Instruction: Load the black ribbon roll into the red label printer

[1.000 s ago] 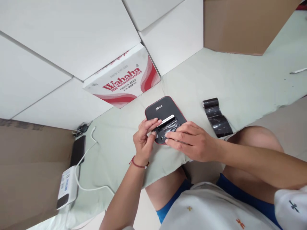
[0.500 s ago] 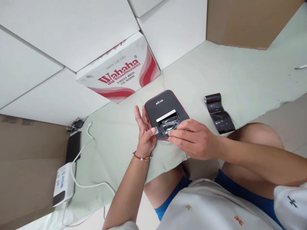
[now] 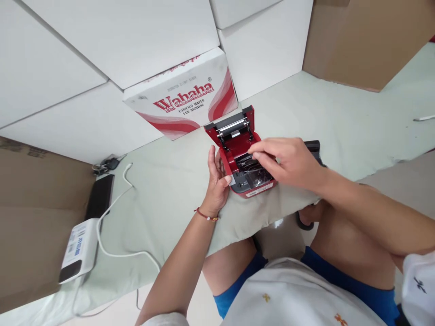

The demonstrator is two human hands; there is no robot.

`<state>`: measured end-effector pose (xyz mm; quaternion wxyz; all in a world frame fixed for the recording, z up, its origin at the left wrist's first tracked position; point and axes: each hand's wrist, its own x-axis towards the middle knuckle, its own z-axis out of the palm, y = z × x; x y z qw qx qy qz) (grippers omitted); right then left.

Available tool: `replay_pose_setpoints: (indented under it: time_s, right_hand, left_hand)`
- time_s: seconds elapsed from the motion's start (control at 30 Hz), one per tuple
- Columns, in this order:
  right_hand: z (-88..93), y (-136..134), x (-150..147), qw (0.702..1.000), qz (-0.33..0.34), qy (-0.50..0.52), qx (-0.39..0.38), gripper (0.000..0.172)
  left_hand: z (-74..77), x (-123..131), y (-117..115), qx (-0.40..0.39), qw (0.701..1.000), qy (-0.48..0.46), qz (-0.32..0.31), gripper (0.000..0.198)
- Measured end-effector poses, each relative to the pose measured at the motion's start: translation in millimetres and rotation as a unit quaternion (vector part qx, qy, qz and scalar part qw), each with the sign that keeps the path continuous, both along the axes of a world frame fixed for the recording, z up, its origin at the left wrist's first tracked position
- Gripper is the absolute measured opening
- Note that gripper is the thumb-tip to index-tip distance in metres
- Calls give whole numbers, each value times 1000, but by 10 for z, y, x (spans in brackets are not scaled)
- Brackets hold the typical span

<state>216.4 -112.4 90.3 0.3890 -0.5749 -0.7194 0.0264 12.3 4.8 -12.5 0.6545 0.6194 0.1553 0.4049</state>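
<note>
A small red and black printer [image 3: 258,183] rests on the cloth-covered table with its lid [image 3: 234,123] raised, showing a roller and a red compartment. Shiny black film [image 3: 260,176] lies in the open compartment and over the front edge. My left hand [image 3: 219,183] grips the printer's left side, thumb on the front corner by a small pale tab, fingers behind. Over the compartment's right part, my right hand [image 3: 288,160] has thumb and fingers pinched together; what lies between them is too small to make out. Behind this hand, a black film roll [image 3: 313,146] is partly hidden.
A Wahaha carton [image 3: 190,97] and white boxes [image 3: 265,50] stand behind the printer. Cardboard boxes [image 3: 360,40] flank the table. On the left are a white power device [image 3: 79,251], a black box [image 3: 100,197], keys [image 3: 108,164] and a white cable [image 3: 124,255].
The printer's lid has swung up, and the device now sits on the table at a lower tilt. My right hand has moved from its front edge up over the open compartment.
</note>
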Motion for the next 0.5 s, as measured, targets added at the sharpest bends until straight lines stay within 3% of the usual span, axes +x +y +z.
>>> replay_pose_setpoints:
  time_s: [0.07, 0.17, 0.27, 0.33, 0.43, 0.5]
  right_hand:
    - [145, 205, 32, 990, -13, -91, -111, 23]
    - [313, 479, -23, 943, -19, -214, -254, 19]
    - [375, 658, -143, 907, -39, -264, -326, 19]
    - [357, 736, -209, 900, -55, -267, -340, 14]
    - [303, 816, -259, 903, -57, -262, -337, 9]
    - [302, 837, -268, 900, -45, -268, -342, 10]
  left_hand:
    - [-13, 6, 7, -2, 1000, -10, -1, 98]
    - [-39, 3, 16, -14, 1000, 0, -5, 96]
    - [-70, 2, 13, -23, 1000, 10, -12, 93]
    - [-78, 11, 4, -25, 1000, 7, -3, 85]
    - [-45, 20, -2, -8, 997, -2, 80, 64]
    - [14, -1, 8, 28, 975, 26, 218, 44]
